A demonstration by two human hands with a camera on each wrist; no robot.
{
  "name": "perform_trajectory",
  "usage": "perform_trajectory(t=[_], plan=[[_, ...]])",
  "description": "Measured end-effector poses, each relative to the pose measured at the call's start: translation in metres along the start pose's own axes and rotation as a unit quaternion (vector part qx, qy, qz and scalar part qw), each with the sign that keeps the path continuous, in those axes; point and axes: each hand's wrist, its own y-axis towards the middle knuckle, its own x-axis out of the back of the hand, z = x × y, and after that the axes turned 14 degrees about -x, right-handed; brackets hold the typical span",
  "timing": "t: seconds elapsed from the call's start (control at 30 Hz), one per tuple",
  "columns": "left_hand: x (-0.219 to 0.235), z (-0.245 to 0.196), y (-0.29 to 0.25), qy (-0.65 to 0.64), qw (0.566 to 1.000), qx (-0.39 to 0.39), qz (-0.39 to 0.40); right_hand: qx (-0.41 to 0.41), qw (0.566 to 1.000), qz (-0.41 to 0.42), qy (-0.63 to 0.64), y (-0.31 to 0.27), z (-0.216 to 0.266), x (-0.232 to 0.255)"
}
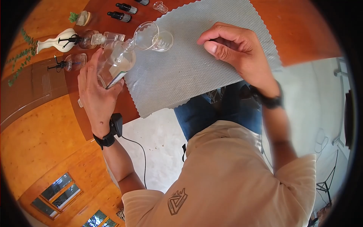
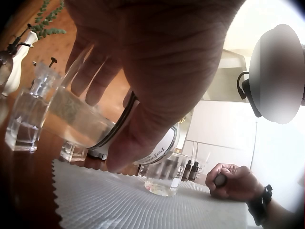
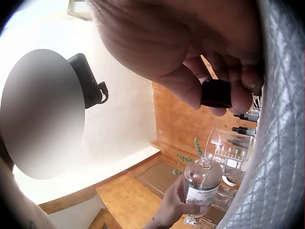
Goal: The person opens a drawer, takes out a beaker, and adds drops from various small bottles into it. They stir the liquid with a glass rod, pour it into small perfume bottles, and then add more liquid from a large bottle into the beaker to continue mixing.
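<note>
My left hand [image 1: 96, 92] grips a clear glass bottle [image 1: 115, 66] with a white label, tilted so that its neck is at the rim of a glass beaker [image 1: 163, 42] on the mat. Some liquid shows low in the beaker [image 2: 162, 187] in the left wrist view. In the right wrist view the labelled bottle [image 3: 202, 183] leans toward the graduated beaker [image 3: 231, 152]. My right hand [image 1: 242, 53], over the mat's right part, pinches a black cap [image 3: 216, 93] between thumb and fingers.
A grey textured mat [image 1: 189, 72] covers part of the brown table [image 1: 302, 34]. Dark dropper bottles [image 1: 126, 8] and a small glass piece [image 1: 160, 6] lie at the far edge. Spray bottles [image 1: 75, 61], a white vase [image 1: 62, 41] and a plant [image 1: 81, 18] stand on the left.
</note>
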Motion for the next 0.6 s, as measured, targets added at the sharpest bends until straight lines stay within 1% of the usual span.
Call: perform_trajectory(t=[0.13, 0.6], plan=[[-0.0002, 0.0013, 0.0002, 0.007, 1.000, -0.009, 0.001, 0.000, 1.000, -0.003, 0.002, -0.0003, -0.0003, -0.0004], [-0.0002, 0.0019, 0.0006, 0.028, 1.000, -0.004, 0.011, -0.005, 1.000, -0.003, 0.015, -0.0012, -0.0019, -0.0010]])
